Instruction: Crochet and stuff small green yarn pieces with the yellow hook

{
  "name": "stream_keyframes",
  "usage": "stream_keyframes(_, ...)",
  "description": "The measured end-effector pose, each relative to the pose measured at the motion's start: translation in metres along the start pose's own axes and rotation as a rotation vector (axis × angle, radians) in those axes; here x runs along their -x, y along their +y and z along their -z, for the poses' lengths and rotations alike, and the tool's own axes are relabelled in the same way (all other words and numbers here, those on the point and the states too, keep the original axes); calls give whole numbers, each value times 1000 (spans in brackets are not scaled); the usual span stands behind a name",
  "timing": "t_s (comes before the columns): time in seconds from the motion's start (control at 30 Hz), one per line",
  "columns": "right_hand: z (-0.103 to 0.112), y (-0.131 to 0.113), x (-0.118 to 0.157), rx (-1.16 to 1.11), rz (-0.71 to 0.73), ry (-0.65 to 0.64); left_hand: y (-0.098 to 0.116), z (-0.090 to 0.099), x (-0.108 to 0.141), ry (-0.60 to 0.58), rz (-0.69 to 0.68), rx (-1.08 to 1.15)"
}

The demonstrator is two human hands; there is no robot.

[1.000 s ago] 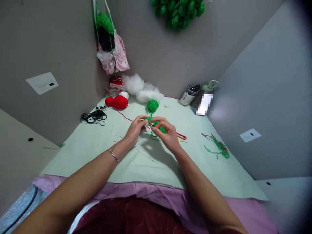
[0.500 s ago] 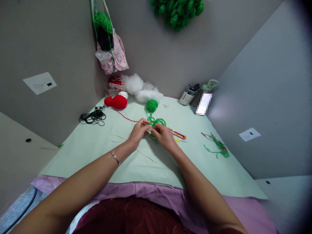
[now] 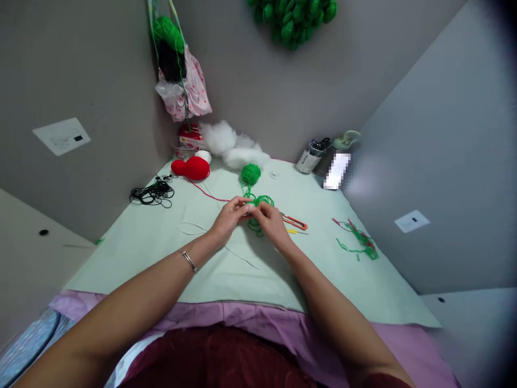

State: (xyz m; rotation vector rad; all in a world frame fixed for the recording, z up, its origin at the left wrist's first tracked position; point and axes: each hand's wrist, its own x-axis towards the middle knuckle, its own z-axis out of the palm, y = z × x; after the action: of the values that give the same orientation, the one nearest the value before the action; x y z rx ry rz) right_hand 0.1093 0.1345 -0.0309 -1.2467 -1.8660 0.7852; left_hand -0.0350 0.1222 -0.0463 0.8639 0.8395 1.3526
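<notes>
My left hand (image 3: 228,217) and my right hand (image 3: 270,217) meet over the middle of the table, fingers pinched together. Between their fingertips is a small white piece (image 3: 251,208), mostly covered, so I cannot tell what it is. Loops of green yarn (image 3: 265,201) lie just behind and under the fingers, running back to a green yarn ball (image 3: 251,174). To the right of my right hand lie an orange-handled cutter (image 3: 294,221) and a thin tool with a yellow handle (image 3: 292,231). Red yarn (image 3: 210,196) runs toward my left hand from a stuffed red piece (image 3: 194,168).
White stuffing (image 3: 236,148) is heaped at the back. Black cord (image 3: 153,192) lies at left, yarn scraps (image 3: 365,242) at right. A pen holder (image 3: 308,159) and a phone (image 3: 336,171) stand at the back right. A pink bag (image 3: 194,89) hangs at the left.
My fingers have shifted slightly around the small white piece, which shows higher between the fingertips. The whole view has moved a little; the things on the table lie as before.
</notes>
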Motion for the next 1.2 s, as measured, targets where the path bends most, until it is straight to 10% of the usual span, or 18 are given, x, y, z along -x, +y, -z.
stream_keyframes(0.43, -21, -13, 19, 60, 159, -44, 3, 0, 2, 124, -4, 45)
stream_keyframes(0.77, 16, -7, 4, -73, 55, -123, 21, 8, -5, 154, -76, 19)
stream_keyframes(1.2, 19, -9, 6, -70, 222, 6, 16, -1, 5, -38, 27, -87)
